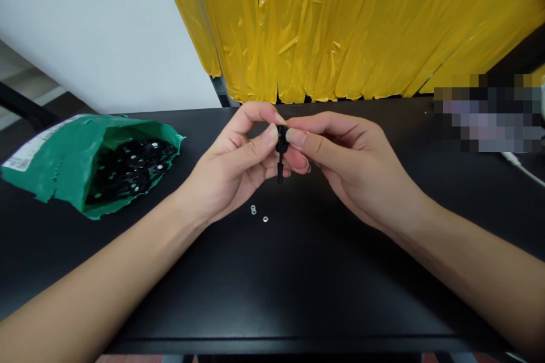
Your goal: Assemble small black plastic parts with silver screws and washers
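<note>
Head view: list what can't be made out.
All in the head view:
Black part: partly covered by the left hand and right hand.
Green bag: any deeper pieces hidden under the upper ones.
Pixelated patch: blurring hides what lies there.
White cable: cut off by the right edge.
Silver rings: too small to show markings.

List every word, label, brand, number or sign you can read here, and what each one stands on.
No text is readable.
White label on the green bag: faint marks, too blurred to read.
Pixelated patch at the right: anything written there is obscured.
Held black part: no lettering visible.
</note>
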{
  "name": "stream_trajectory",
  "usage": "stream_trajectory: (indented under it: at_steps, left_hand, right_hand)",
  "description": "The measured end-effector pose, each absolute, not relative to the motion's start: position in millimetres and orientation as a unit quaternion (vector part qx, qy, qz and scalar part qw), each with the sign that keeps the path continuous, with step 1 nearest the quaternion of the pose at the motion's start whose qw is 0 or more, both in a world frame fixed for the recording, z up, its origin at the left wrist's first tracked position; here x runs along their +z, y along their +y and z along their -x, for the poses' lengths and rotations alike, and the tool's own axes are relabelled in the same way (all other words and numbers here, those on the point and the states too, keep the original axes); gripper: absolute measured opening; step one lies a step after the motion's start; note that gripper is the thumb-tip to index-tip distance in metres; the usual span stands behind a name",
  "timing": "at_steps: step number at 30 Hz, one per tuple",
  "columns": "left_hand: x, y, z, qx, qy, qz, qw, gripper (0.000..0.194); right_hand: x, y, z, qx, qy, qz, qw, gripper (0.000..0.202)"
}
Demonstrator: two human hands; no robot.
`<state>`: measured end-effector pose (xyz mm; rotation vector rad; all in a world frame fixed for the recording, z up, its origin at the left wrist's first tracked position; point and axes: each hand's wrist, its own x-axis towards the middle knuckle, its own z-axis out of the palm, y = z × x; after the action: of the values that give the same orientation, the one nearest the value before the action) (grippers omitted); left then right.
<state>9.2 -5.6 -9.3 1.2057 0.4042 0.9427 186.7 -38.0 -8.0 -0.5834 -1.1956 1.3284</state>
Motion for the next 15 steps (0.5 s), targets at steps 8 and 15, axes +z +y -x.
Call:
stream_trajectory:
  at_steps: [8, 15]
  left_hand:
    - [-9.5, -6.8, -9.4, 0.418, 0.161, -0.563, 0.695, 0.007]
    - [-9.5, -4.7, -7.9, 0.42, 0.164, -0.546, 0.706, 0.007]
  right_hand:
    - [-5.2, -38.5, -188.4, 0.582, -0.52, 0.265, 0.566, 0.018]
    - [-5.6, -36.0, -193.1, 0.587, -0.528, 0.256, 0.558, 0.009]
